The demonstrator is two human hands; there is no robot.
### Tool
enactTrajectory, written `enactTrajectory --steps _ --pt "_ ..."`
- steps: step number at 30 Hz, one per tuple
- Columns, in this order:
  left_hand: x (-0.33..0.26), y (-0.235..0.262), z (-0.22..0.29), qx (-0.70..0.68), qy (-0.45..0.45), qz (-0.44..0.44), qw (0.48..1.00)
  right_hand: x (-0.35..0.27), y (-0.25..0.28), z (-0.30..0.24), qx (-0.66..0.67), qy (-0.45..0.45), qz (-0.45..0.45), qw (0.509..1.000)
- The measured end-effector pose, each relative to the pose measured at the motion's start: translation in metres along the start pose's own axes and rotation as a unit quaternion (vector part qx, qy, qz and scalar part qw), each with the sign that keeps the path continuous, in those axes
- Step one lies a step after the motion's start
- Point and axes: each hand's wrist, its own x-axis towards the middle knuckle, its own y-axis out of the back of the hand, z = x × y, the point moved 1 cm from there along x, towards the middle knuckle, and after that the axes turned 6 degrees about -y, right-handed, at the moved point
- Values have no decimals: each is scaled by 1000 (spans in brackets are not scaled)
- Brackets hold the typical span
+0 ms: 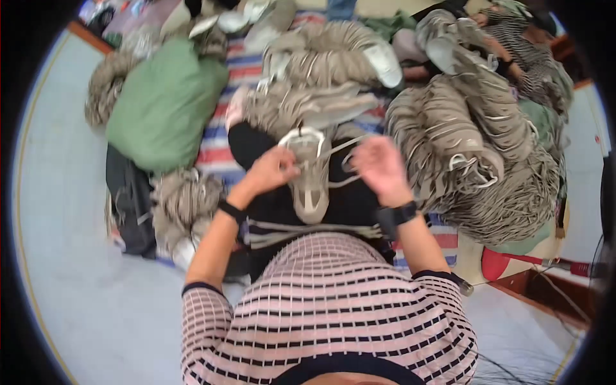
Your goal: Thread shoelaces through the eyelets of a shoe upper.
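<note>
A beige shoe upper [310, 192] with a white-edged opening lies over my dark-trousered lap, its toe pointing toward me. My left hand [271, 171] is closed, thumb and fingers pinching the upper's left edge near the lacing. A pale shoelace [346, 148] runs from the upper up to my right hand [383, 168], which is raised to the right of it. The right fingers are curled around the lace and slightly blurred. Another stretch of lace loops below that hand. Several loose laces [276, 232] lie across my lap near my waist.
Beyond my knees, bundled beige uppers [327, 64] sit on a striped sheet [215, 141]. More bundles [443, 122] and a heap of laces [513, 199] are at right. A stuffed green sack [170, 102] stands at left. Another person's striped sleeve [520, 45] shows at far right.
</note>
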Motion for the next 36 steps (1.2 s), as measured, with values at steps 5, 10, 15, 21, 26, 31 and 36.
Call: enactTrajectory --steps 5,10,15,21,26,31,36 --pt "-19 13 11 -48 50 -44 997 -131 41 -79 -48 191 155 968" --pt "-20 2 19 -28 28 3 999 -248 85 -125 30 450 269 851" --pt "-15 4 17 143 -31 74 987 -213 113 -87 -4 381 354 854" --pt "-8 -14 27 272 -134 29 952 -24 -10 30 -697 246 175 650" --pt "-4 -31 35 328 -91 39 940 28 -15 71 -873 231 16 430" --pt "-9 -43 33 362 -71 65 927 38 -13 76 -897 165 -16 411" --pt "-14 -49 33 148 34 122 981 40 -16 67 -838 34 42 543"
